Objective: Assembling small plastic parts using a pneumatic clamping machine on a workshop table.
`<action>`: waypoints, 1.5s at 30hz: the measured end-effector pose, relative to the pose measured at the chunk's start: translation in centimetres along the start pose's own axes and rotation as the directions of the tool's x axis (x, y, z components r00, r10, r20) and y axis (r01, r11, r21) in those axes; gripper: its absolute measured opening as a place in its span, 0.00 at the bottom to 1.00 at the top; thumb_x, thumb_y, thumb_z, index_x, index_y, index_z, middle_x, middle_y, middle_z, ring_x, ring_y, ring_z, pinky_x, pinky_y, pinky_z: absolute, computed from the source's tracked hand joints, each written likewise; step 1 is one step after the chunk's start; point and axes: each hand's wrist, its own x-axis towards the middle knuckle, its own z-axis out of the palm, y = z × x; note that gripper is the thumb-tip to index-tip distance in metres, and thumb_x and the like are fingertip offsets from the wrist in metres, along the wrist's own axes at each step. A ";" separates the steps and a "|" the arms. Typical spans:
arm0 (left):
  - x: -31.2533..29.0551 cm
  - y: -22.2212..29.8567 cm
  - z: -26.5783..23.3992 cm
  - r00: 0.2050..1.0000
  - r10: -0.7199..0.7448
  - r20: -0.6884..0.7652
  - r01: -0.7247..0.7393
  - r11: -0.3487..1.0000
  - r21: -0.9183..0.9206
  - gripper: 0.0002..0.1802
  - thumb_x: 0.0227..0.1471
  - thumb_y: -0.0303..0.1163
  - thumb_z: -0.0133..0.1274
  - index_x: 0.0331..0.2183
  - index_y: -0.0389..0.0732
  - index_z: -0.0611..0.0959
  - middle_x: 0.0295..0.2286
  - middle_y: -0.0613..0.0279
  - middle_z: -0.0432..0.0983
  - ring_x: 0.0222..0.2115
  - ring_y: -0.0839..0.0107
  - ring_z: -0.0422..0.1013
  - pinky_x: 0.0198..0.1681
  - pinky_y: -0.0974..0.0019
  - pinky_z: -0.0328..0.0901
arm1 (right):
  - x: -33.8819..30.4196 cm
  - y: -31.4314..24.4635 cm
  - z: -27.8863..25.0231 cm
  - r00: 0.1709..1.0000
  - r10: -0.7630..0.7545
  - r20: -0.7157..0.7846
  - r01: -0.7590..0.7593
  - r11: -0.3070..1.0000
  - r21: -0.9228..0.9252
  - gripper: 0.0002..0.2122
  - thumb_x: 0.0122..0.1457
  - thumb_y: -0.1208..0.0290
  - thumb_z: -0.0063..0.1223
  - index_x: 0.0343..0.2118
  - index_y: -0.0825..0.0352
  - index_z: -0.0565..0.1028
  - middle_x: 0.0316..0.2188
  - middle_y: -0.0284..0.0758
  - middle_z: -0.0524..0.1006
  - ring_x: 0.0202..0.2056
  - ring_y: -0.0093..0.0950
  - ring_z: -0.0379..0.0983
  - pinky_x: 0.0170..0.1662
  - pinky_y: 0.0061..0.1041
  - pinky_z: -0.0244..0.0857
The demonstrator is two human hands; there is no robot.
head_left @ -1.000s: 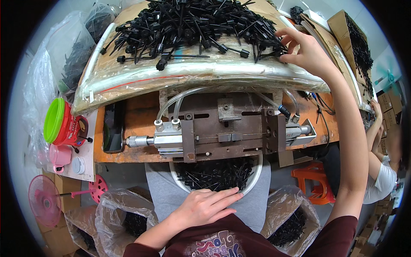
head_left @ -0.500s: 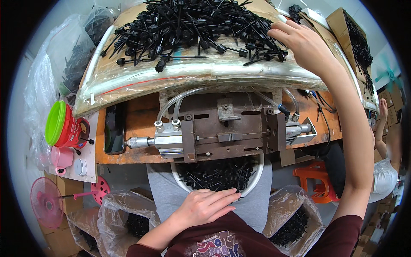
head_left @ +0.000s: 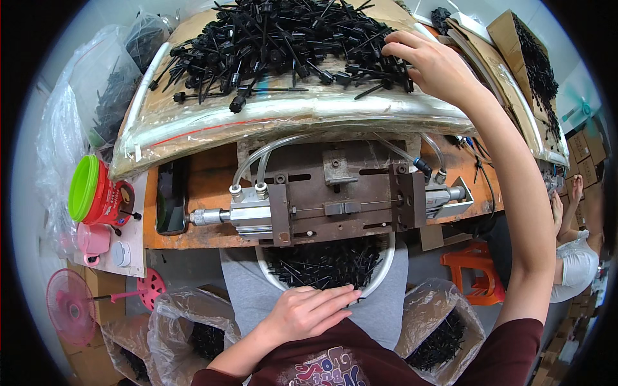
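A large pile of black plastic parts [head_left: 270,48], thin stems with knobbed heads, lies on the plastic-wrapped tray [head_left: 212,125]. At the pile's right edge is my right hand [head_left: 434,64], fingers apart and bent down onto the parts; no part shows clearly held. My left hand [head_left: 312,312] lies flat, fingers stretched out, at the near rim of a white basin [head_left: 390,257] on my lap. Black stemmed parts [head_left: 328,264] fill the basin. Between tray and basin sits a brown metal fixture [head_left: 328,215] with a small grey block [head_left: 342,208] at its middle.
Pneumatic cylinders [head_left: 251,215] with clear hoses flank the fixture. A phone [head_left: 172,196], red-green tub [head_left: 96,190] and pink cup [head_left: 94,239] stand left. Plastic-lined bags of parts [head_left: 441,334] stand low on both sides. An orange stool [head_left: 473,270] and another person [head_left: 573,264] are right.
My right hand has moved left and slightly down into the pile's right edge, and some parts there have shifted left. My left hand stays at the basin rim.
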 end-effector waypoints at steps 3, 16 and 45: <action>-0.1 -0.1 -0.1 1.000 0.002 -0.005 -0.002 1.000 -0.001 0.21 0.40 0.31 0.68 0.41 0.41 0.85 0.38 0.62 0.83 0.21 0.76 0.75 0.21 0.76 0.65 | 0.2 -0.8 -0.4 1.000 0.014 -0.019 -0.013 1.000 0.027 0.17 0.48 0.83 0.58 0.42 0.62 0.73 0.44 0.34 0.75 0.49 0.34 0.73 0.48 0.33 0.69; -0.3 -0.1 -0.1 1.000 0.008 -0.024 -0.009 1.000 -0.020 0.20 0.41 0.30 0.68 0.40 0.40 0.85 0.38 0.63 0.83 0.22 0.75 0.76 0.22 0.76 0.66 | -1.8 0.7 -1.9 0.981 0.093 -0.173 -0.075 0.991 0.107 0.06 0.54 0.70 0.60 0.34 0.63 0.80 0.29 0.34 0.78 0.33 0.35 0.76 0.37 0.33 0.70; 5.1 0.2 -1.1 0.958 -0.023 -0.286 0.088 0.972 0.217 0.18 0.37 0.28 0.69 0.34 0.34 0.84 0.45 0.47 0.78 0.36 0.60 0.79 0.40 0.64 0.74 | 4.1 -6.0 -3.0 0.952 0.179 0.249 -0.231 0.953 0.197 0.19 0.41 0.81 0.58 0.41 0.70 0.77 0.40 0.36 0.73 0.45 0.38 0.72 0.49 0.33 0.66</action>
